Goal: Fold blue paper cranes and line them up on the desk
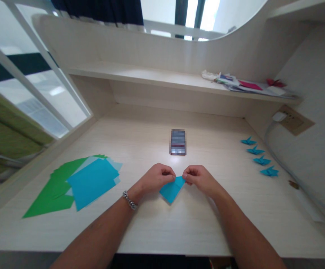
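Note:
A small folded piece of blue paper (171,192) is held between my two hands, just above or on the desk near its front. My left hand (160,176), with a chain bracelet on the wrist, pinches its upper left edge. The fingers of my right hand (198,177) are closed on its upper right corner. A crease crosses the paper, and its lower corner points toward me. Part of its left side is hidden behind my left fingers.
Blue sheets (95,183) and green sheets (55,188) lie fanned at the left. Several folded blue paper cranes (261,160) line the right side. A phone (178,142) lies beyond my hands. A cable (274,153) runs from the wall socket (295,120). Papers rest on the shelf (151,79).

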`<move>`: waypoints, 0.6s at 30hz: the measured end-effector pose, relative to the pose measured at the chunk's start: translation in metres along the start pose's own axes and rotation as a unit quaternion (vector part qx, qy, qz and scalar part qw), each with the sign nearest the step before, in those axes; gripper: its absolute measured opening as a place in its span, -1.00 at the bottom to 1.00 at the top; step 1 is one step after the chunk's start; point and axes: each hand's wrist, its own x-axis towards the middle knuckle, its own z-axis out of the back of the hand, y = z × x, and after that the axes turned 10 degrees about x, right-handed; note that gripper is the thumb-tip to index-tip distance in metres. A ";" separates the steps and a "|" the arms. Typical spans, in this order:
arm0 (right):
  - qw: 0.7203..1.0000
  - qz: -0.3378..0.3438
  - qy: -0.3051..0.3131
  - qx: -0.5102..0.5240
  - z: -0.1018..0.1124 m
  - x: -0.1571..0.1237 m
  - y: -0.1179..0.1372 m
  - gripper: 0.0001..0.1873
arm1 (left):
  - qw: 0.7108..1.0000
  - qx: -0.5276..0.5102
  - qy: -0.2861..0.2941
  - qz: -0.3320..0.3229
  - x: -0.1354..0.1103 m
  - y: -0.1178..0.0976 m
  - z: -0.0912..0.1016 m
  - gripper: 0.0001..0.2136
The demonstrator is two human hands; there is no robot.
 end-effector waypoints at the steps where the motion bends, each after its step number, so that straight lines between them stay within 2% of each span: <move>1: 1.000 0.003 -0.006 0.013 0.003 -0.001 0.002 -0.86 | 1.000 -0.023 0.005 0.003 0.000 0.002 0.002 -0.85; 5: 0.997 -0.015 -0.035 0.066 0.017 -0.004 0.009 -0.81 | 0.994 -0.110 0.001 -0.003 -0.001 0.009 0.015 -0.89; 8: 0.993 -0.023 -0.055 0.102 0.022 -0.005 0.011 -0.79 | 0.990 -0.140 -0.034 0.001 0.000 0.011 0.019 -0.89; 10: 0.994 -0.020 -0.046 0.100 0.021 -0.006 0.010 -0.78 | 0.989 -0.144 -0.042 0.001 0.001 0.008 0.015 -0.83; 14: 0.997 -0.014 -0.026 0.076 0.013 -0.005 0.008 -0.77 | 0.993 -0.113 -0.020 -0.007 0.002 0.002 0.004 -0.76; 18: 0.994 -0.032 -0.052 0.092 0.009 -0.003 0.006 -0.70 | 0.996 -0.080 -0.028 -0.004 0.001 -0.001 0.000 -0.76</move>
